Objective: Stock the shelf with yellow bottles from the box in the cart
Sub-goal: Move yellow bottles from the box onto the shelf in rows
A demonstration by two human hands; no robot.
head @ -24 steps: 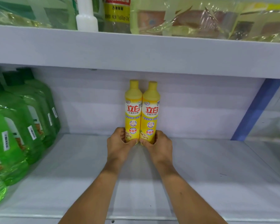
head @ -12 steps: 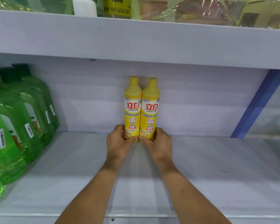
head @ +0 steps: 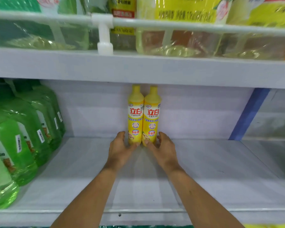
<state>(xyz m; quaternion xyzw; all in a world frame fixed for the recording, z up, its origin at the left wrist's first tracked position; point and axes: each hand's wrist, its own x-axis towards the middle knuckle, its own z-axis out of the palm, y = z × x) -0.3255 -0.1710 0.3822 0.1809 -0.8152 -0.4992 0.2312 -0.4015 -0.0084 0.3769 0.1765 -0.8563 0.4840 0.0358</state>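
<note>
Yellow bottles (head: 135, 116), a pair touching side by side, are standing upright at the back of the shelf (head: 204, 170), well to the right of the green bottles (head: 23, 137). The grasp that was wrapping their bases a moment ago is loosening, with the left hand (head: 120, 148) and then the right hand (head: 163, 148) spreading their fingers until only the thumbs seem to be brushing the bottoms. This is suggesting the pair is placed and the hands are coming free for more, though the box and cart are lying out of view, with only a blurred green and yellow strip showing along the bottom edge.
</note>
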